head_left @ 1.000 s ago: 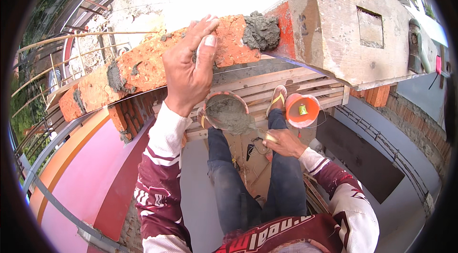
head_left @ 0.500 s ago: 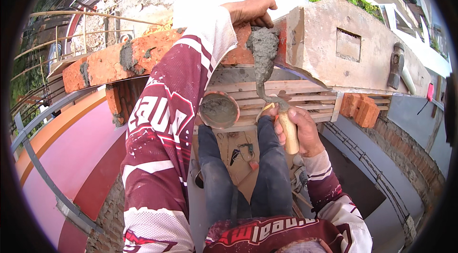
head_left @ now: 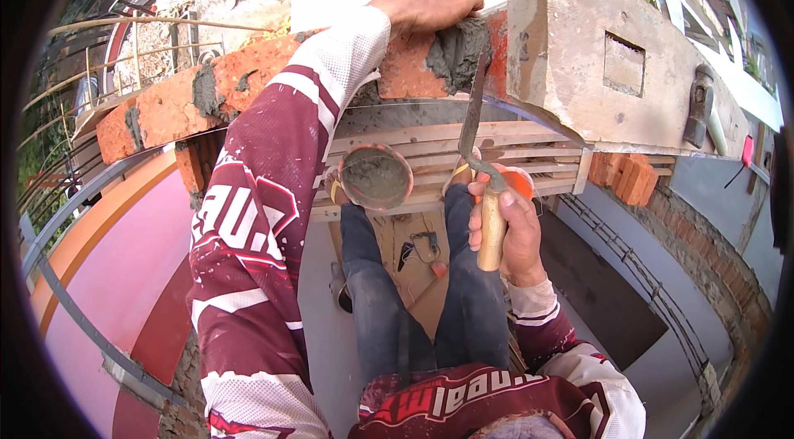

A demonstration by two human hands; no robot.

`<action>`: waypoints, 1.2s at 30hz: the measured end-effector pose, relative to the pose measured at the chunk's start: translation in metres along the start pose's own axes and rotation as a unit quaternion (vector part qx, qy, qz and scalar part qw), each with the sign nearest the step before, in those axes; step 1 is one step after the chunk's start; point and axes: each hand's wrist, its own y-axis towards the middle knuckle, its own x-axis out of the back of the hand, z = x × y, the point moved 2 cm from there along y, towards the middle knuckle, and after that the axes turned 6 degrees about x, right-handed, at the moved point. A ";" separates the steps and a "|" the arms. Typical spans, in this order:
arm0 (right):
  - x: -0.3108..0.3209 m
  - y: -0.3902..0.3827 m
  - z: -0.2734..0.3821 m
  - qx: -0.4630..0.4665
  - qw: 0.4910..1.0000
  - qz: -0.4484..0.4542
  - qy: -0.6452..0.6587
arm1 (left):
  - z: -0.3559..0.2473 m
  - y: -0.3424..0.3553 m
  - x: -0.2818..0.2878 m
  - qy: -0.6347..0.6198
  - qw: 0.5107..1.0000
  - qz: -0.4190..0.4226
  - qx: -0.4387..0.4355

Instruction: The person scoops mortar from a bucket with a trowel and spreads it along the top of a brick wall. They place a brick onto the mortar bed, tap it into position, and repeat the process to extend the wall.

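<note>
My right hand is wrapped round the wooden handle of a trowel. The trowel's blade is turned edge-on, its tip against wet grey mortar. That mortar fills the gap between an orange brick and the red-edged end of a pale concrete block. Above the mortar, my left hand lies over the top of the brickwork, fingers reaching right. Its fingertips are partly hidden behind the mortar, and I see nothing held in it.
A mortar bucket stands on wooden slats below the wall, by my feet. Behind my right hand shows an orange rounded object. A hammer lies on the concrete block. Loose bricks sit at right; a metal rail curves at left.
The mortar that lay on the trowel is now in the gap beside the brick. The blade has turned from flat to edge-on. My left hand has shifted slightly up and left.
</note>
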 end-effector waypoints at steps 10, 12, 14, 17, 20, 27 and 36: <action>-0.023 0.007 -0.005 0.053 0.970 -0.069 -0.228 | -0.016 -0.012 -0.001 0.082 0.997 0.008 0.004; -0.034 -0.001 -0.010 0.077 0.966 -0.077 -0.234 | -0.017 -0.016 0.002 0.095 0.995 0.008 -0.023; -0.043 -0.001 -0.013 0.095 0.967 -0.073 -0.224 | -0.020 -0.020 0.003 0.090 0.995 0.019 -0.033; -0.055 0.009 -0.015 0.094 0.974 -0.068 -0.195 | -0.024 -0.025 0.004 0.083 0.995 0.048 -0.013; -0.066 0.015 -0.019 0.073 0.978 -0.056 -0.186 | -0.024 -0.028 0.001 0.125 0.991 0.049 0.009; -0.089 0.006 -0.033 0.176 0.928 -0.032 -0.327 | -0.011 -0.035 -0.017 0.167 0.983 -0.038 -0.065; -0.063 0.011 -0.022 0.160 0.896 -0.091 -0.405 | -0.022 -0.064 -0.007 0.091 0.992 -0.075 -0.046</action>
